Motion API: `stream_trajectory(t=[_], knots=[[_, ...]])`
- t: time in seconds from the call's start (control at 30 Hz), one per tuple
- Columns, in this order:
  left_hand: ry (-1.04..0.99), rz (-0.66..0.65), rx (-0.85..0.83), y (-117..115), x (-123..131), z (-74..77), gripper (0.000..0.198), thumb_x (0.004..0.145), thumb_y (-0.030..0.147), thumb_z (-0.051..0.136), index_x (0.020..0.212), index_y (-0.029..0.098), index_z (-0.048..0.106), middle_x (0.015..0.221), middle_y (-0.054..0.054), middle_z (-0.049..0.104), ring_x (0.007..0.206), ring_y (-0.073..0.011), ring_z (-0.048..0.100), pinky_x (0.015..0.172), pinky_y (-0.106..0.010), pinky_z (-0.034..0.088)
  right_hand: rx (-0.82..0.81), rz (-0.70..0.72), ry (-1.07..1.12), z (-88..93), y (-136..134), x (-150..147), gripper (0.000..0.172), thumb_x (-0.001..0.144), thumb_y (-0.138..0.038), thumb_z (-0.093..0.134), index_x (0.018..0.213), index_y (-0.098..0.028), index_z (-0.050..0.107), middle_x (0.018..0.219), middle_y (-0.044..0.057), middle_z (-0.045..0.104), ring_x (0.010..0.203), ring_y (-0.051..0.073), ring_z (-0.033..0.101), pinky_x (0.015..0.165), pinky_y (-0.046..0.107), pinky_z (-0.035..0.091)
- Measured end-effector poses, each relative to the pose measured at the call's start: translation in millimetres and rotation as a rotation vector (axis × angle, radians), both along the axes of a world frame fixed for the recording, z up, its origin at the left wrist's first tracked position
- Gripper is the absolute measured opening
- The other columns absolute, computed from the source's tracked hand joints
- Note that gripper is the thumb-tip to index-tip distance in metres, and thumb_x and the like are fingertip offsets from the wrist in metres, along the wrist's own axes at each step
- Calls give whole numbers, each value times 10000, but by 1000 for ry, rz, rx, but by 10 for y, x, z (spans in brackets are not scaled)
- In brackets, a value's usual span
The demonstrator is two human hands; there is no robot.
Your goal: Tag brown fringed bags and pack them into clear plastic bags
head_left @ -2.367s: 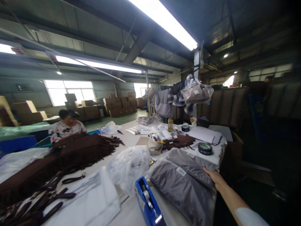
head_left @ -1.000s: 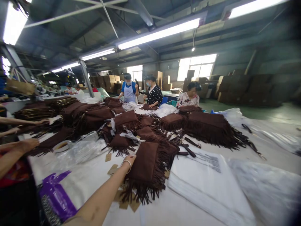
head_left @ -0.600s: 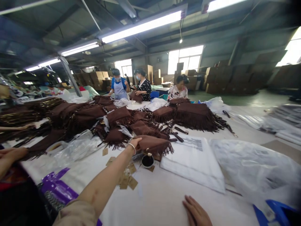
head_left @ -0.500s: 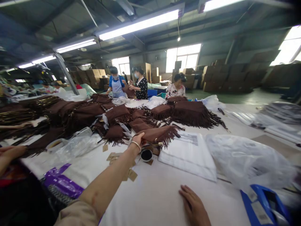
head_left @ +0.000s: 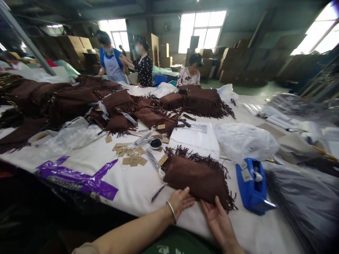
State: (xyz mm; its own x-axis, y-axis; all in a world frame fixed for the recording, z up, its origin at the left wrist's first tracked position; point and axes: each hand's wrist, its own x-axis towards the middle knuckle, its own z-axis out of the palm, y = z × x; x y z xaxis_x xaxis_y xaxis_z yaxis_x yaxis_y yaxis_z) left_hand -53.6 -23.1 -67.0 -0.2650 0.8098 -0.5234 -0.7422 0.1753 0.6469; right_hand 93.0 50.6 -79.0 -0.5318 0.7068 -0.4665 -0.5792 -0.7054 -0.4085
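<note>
A brown fringed bag (head_left: 194,173) lies flat on the white-covered table right before me, its fringe spread along the far and right edges. At its near edge is my left hand (head_left: 181,201), wearing a bracelet, fingers stretched out and apart. My right hand (head_left: 217,219) is at the same edge further right, thumb raised and fingers spread, palm partly up. Both hands are open; whether the fingertips press the bag I cannot tell. Beside the bag's left end lie a brown paper tag (head_left: 163,159) and a strip of clear wrapping.
Loose tags (head_left: 129,153) and a small dark-filled bowl (head_left: 155,143) lie left of centre. A blue tape dispenser (head_left: 251,185) stands at right, near plastic bags (head_left: 245,141). More brown bags (head_left: 116,102) are heaped behind. Purple tape (head_left: 79,176) crosses the front edge. Several people stand beyond.
My left hand has drawn a brown fringed bag from near the pile towards me and released its grip. My right hand has come to its near edge. The view has tilted down.
</note>
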Motion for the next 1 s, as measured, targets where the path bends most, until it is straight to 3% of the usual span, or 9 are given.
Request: stream_trajectory(t=[0.13, 0.27, 0.33, 0.43, 0.53, 0.67, 0.83, 0.9, 1.0], knots=[[-220, 136, 70, -89, -343, 13, 402, 765, 348, 693, 1081, 168, 520, 1184, -130, 599, 1017, -219, 621, 958, -384, 463, -28, 6, -32, 63, 11, 16, 237, 890, -278, 523, 1111, -261, 607, 1088, 7, 682, 1111, 152, 572, 1032, 398, 416], [-232, 308, 102, -319, -519, 26, 309, 773, 299, 684, 1030, 190, 551, 1167, -89, 612, 1043, -195, 607, 982, -361, 453, 90, 35, -172, 25, -18, 131, 218, 885, -340, 525, 1071, -271, 615, 1064, 6, 691, 1093, 167, 589, 1035, 417, 415], [-180, 218, 85, -517, -547, 67, 313, 745, 316, 708, 996, 177, 579, 1124, -101, 635, 1049, -210, 607, 952, -351, 467, 133, 123, -249, 32, -36, 233, 268, 884, -421, 505, 1050, -246, 623, 1068, 40, 689, 1096, 187, 588, 1025, 409, 423], [49, -166, -31, -838, -632, 207, 413, 725, 440, 695, 1000, 139, 623, 989, -147, 681, 926, -263, 656, 760, -350, 524, 118, 416, -368, 128, -107, 353, 458, 865, -524, 478, 1090, -148, 611, 1148, 148, 641, 1086, 252, 593, 928, 409, 499], [600, -244, -84, -1009, -845, 345, 373, 788, 467, 595, 985, 158, 661, 899, -125, 695, 831, -259, 657, 721, -357, 505, 182, 527, -572, 282, -208, 327, 522, 838, -535, 515, 1120, -102, 593, 1075, 184, 665, 923, 277, 664, 778, 411, 554], [1377, -175, -81, -919, -1035, 337, 253, 809, 271, 548, 1020, 203, 670, 1027, -110, 654, 1010, -284, 553, 958, -437, 384, 781, 350, -856, 438, -221, 23, 428, 844, -505, 518, 1081, -162, 619, 1040, 124, 682, 990, 264, 629, 933, 446, 465], [1347, -390, -1, -736, -769, 235, 295, 832, 265, 527, 1097, 205, 641, 943, -94, 675, 861, -245, 592, 843, -381, 450, 1551, 484, -1042, 428, -160, -533, 421, 910, -397, 435, 1293, -229, 479, 1347, 67, 498, 1288, 229, 386, 1079, 428, 319], [1338, -364, 19, -698, -744, 237, 279, 854, 285, 508, 1086, 225, 652, 988, -86, 683, 895, -238, 600, 864, -365, 443, 1772, 536, -1130, 365, -198, -711, 497, 909, -365, 436, 1377, -209, 369, 1430, 68, 394, 1358, 236, 256, 1099, 440, 279], [1520, -228, -34, -620, -1009, 247, 286, 878, 254, 461, 1095, 236, 646, 1072, -89, 663, 1024, -260, 559, 941, -401, 386, 1986, 555, -1321, 258, -294, -865, 598, 885, -304, 465, 1433, -193, 252, 1507, 72, 223, 1395, 281, 105, 1109, 492, 214]])
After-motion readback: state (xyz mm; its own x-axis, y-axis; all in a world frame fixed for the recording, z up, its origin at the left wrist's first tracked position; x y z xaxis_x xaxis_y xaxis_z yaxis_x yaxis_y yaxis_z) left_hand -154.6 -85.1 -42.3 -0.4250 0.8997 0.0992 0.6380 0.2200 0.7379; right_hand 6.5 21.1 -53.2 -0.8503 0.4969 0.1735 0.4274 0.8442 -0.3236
